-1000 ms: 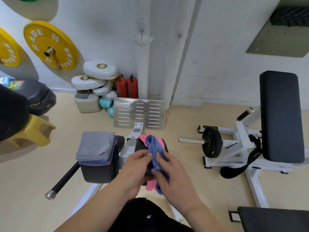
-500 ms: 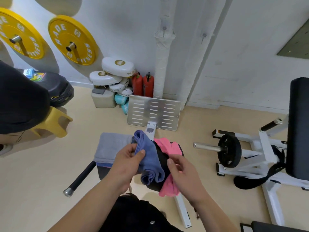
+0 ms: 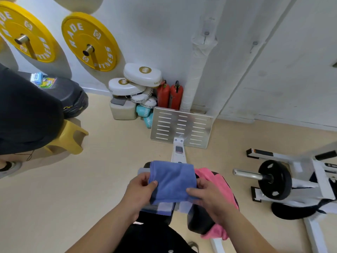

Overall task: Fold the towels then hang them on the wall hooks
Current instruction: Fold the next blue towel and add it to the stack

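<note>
Spread flat now, blue towel [image 3: 173, 181] pinched by both hands: left [image 3: 140, 190], right [image 3: 209, 196].

The blue towel [image 3: 173, 181] is showing as soft, matt, fuzzy cloth, and the pink towel [image 3: 221, 183] beside it is looking the same. The slotted footplate [image 3: 182, 127] is gleaming as brushed bare metal. The yellow weight discs [image 3: 76, 42] are looking matt and rubbery, the red extinguishers [image 3: 170, 96] glossy.

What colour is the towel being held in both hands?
Blue towel, held by left hand and right hand; shown in the head view.
</note>
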Action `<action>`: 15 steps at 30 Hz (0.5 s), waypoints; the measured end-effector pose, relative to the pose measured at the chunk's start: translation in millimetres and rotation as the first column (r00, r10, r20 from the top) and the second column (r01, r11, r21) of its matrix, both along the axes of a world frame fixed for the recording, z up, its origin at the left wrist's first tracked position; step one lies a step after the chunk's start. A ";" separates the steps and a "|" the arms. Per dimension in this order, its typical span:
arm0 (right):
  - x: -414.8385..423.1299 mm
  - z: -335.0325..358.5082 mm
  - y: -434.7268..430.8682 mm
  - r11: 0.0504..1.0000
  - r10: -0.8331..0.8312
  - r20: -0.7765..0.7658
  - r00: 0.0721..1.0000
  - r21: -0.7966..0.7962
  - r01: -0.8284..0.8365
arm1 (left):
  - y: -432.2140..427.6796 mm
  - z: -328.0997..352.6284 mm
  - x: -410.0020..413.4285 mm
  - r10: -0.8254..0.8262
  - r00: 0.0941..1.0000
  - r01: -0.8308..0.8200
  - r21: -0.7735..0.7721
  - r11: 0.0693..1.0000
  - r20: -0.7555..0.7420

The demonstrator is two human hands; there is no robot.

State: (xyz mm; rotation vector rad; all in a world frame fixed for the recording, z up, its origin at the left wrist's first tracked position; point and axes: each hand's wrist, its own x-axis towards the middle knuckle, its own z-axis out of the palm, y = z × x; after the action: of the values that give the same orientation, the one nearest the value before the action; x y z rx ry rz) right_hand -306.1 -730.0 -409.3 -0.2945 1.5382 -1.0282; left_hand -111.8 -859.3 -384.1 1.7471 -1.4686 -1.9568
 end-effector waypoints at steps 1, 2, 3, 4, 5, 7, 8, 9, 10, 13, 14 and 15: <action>6.3 -2.2 -8.6 1.000 -0.027 -0.010 1.000 -0.010 0.027 | -8.0 -1.9 4.9 0.016 1.000 -0.016 0.000 1.000 -0.006; 10.9 -3.3 -16.1 0.997 -0.064 0.006 0.998 -0.036 0.064 | -15.7 -2.2 9.5 0.030 0.999 -0.030 0.003 1.000 -0.024; 14.3 -3.5 -21.7 0.993 -0.093 0.037 0.995 -0.066 0.096 | -23.1 -2.1 14.7 0.045 0.998 -0.044 0.011 0.999 -0.053; 16.9 -4.6 -25.3 0.989 -0.110 0.077 0.991 -0.090 0.117 | -29.0 -2.0 20.9 0.068 0.994 -0.065 0.030 0.997 -0.086; 19.2 -7.0 -26.6 0.987 -0.113 0.121 0.986 -0.098 0.125 | -33.0 -2.0 27.5 0.088 0.990 -0.082 0.057 0.995 -0.111; 25.7 -16.4 -25.9 0.993 -0.106 0.182 0.978 -0.028 0.113 | -37.4 -9.0 40.9 0.091 0.991 -0.081 0.095 0.992 -0.101; 30.9 -23.4 -25.6 0.995 -0.095 0.165 0.982 0.043 0.089 | -38.4 -16.5 46.7 0.071 0.995 -0.064 0.098 0.993 -0.066; 37.9 -29.5 -25.9 0.991 -0.068 0.121 0.990 0.125 0.053 | -38.8 -25.9 52.0 0.031 0.999 -0.030 0.085 0.996 -0.016; 45.3 -35.7 -26.0 0.977 -0.025 0.073 0.997 0.212 0.009 | -38.9 -36.9 56.6 -0.028 0.999 0.025 0.057 0.998 0.043; 61.6 -58.8 -21.1 0.921 0.027 -0.011 1.000 0.389 -0.020 | -37.7 -60.4 61.2 -0.172 0.964 0.176 -0.002 0.984 0.202; 63.9 -63.6 -19.6 0.919 0.009 -0.024 1.000 0.395 0.001 | -37.0 -65.0 61.3 -0.204 0.950 0.217 -0.030 0.976 0.237; 65.1 -65.5 -18.9 0.921 -0.006 -0.036 0.999 0.389 0.020 | -36.3 -67.6 60.8 -0.226 0.935 0.255 -0.075 0.964 0.273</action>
State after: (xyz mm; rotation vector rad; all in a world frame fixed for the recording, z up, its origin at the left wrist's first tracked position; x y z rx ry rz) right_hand -241.0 -748.9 -474.8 -0.0220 1.7375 -0.7066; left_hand -51.0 -895.6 -451.7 1.9154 -1.9232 -1.7574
